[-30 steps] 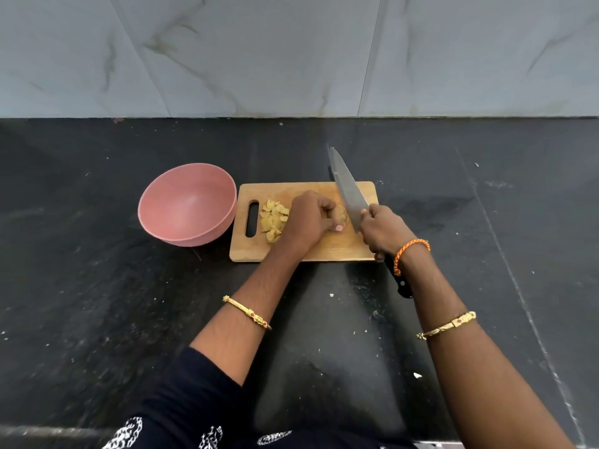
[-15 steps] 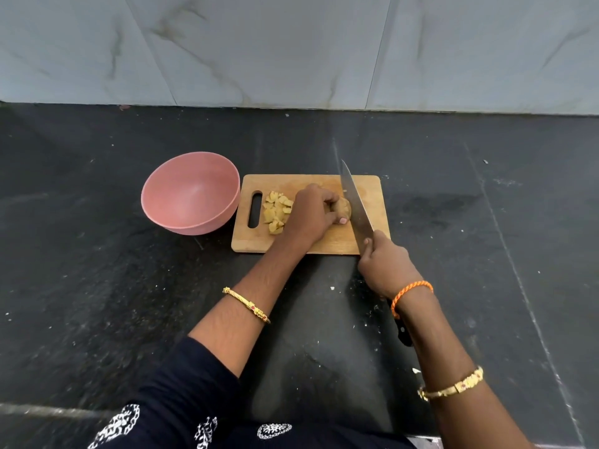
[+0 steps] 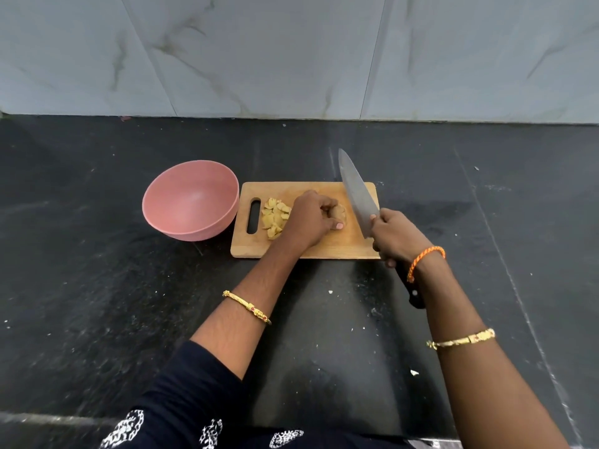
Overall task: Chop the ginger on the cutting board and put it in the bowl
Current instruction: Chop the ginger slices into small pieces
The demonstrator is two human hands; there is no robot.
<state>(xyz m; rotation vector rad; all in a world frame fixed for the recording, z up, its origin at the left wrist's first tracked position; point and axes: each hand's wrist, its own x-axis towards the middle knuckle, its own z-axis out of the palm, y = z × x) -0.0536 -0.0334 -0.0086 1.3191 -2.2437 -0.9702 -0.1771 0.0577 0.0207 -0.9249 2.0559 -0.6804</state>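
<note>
On the wooden cutting board (image 3: pixel 327 244), the left hand (image 3: pixel 309 218) pinches the uncut beige ginger piece (image 3: pixel 338 212). The right hand (image 3: pixel 397 236) grips the large steel knife (image 3: pixel 356 192), blade raised. Yellow chopped slices (image 3: pixel 275 217) lie near the pink plastic bowl (image 3: pixel 191 199).

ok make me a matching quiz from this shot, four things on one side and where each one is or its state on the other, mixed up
Things:
1. pink bowl
2. knife
3. ginger slices
4. uncut ginger piece

Place or state:
A. piled on the cutting board near its handle slot
B. gripped by the right hand, blade raised
C. held down by the left hand
D. empty, on the counter left of the board

Pairs: 1-D, 2-B, 3-A, 4-C
</note>
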